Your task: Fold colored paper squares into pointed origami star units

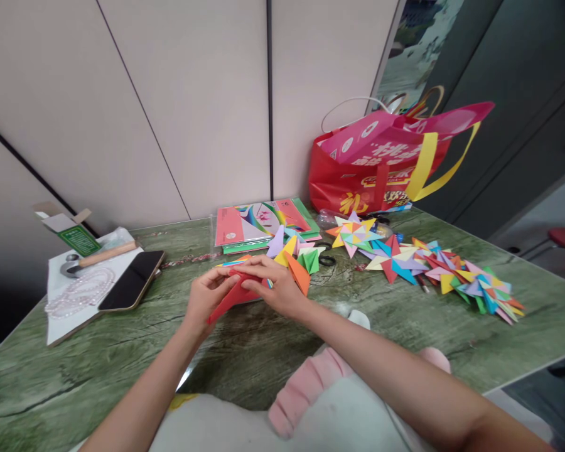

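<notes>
Red paper (230,299) is pinched by left hand (206,295) and right hand (277,285), its long axis apparently slanted near-left; "礼" is printed on the bag (332,179).

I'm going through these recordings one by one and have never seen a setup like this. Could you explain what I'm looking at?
Certainly. There is no machine at work here: you see a person's bare left hand and right hand. The single picture comes from a camera worn on the person's head, looking forward and down, so the forearms enter from the bottom.

Both hands hold a piece of red paper between thumbs and fingers, above a green, marble-patterned table.

Toward the right of the table lie multicoloured folded-paper stars; behind them stands a red bag with yellow handles. Past the hands is a flat packet. On the left are a phone and a string of beads.
</notes>
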{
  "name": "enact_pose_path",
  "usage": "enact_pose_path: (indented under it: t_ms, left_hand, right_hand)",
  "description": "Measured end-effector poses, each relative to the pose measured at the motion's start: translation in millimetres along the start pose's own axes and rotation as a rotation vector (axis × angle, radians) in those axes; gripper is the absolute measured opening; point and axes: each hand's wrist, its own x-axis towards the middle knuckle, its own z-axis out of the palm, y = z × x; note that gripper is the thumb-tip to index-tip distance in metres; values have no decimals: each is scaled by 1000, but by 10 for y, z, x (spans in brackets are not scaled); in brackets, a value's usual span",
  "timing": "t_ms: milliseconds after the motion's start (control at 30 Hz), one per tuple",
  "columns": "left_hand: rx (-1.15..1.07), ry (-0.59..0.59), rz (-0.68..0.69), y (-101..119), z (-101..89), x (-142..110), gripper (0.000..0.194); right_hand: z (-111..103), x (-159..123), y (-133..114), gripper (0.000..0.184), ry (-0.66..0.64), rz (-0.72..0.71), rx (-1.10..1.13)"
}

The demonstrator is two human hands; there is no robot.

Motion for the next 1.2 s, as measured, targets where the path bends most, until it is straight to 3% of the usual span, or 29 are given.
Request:
enact_pose_path:
  t_ms: [333,467,567,767,1200]
  left_hand:
    - [144,59,172,-27,-1,-13,14]
    - [16,49,7,35,19,-33,17]
    - [-74,-29,-133,93,19,-43,19]
    - [-93,-116,-227,107,-3,-45,23]
    - [-31,-51,-55,81,15,-64,18]
  right_hand:
    - [10,1,3,26,10,47,135]
    - [4,7,8,23,36,96,187]
    - [-1,10,13,23,49,96,201]
    - [-16,15,-23,23,37,108,224]
    - [-3,7,-37,23,40,139,251]
